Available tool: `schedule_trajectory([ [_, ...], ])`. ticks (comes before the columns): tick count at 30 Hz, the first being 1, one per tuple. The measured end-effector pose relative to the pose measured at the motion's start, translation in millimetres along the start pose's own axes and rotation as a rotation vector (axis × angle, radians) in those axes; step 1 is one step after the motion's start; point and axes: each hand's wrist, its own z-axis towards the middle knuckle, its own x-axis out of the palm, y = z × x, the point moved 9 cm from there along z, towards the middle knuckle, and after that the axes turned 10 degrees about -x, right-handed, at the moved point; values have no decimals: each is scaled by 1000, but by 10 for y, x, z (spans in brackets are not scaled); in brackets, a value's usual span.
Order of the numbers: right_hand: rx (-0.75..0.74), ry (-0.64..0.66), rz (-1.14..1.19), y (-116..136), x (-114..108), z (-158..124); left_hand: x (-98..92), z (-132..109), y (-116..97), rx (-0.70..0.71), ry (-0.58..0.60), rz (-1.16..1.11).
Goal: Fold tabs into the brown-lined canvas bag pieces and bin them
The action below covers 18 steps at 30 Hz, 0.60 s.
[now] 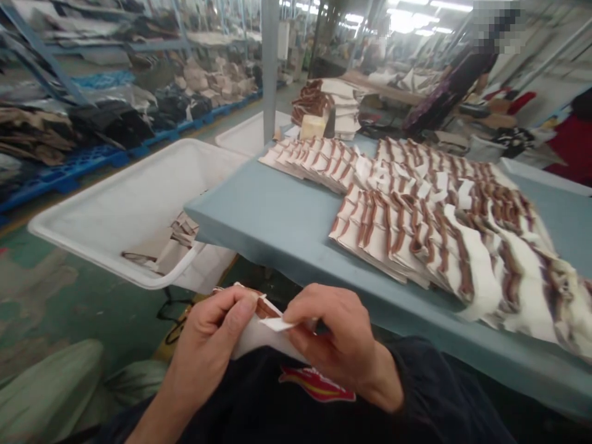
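Note:
In front of my body I hold a white fabric piece (259, 341) with a brown edge showing along its top. My left hand (215, 330) is closed, thumb and fingers pinching the piece at its brown edge. A folded white strip or flap sticks out between the hands, and the fingers of my right hand (335, 336) pinch its end. Much of the piece is hidden behind my hands. On the blue-covered table (259, 216) ahead lie overlapping rows of similar white-and-brown pieces (388, 234), some with loose white strips across them.
A white plastic tub (115, 191) with some fabric pieces in it stands left of the table. Stacked brown and white pieces (340, 108) sit at the table's far end beside a metal post (270, 74). Blue pallets (87, 166) carry fabric piles. Another person stands at the back right.

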Motion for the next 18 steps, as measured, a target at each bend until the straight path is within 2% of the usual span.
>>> schedule_trajectory([
  [3, 639, -19, 349, -370, 119, -257, 23, 44, -12, -7, -24, -20],
  [4, 780, -13, 436, -408, 168, -352, 47, 56, -19, -10, -22, -16],
  [6, 917, -37, 504, -429, 179, -458, 110, 77, -30, -12, -6, -8],
  [10, 937, -58, 403, -461, 128, -515, 232, 107, 54, -44, 35, -36],
  [14, 856, -137, 226, -492, 69, -528, 312, 108, 240, -119, 56, -121],
  [18, 755, -229, 77, -458, 9, -543, 366, 107, 268, -102, 43, -143],
])
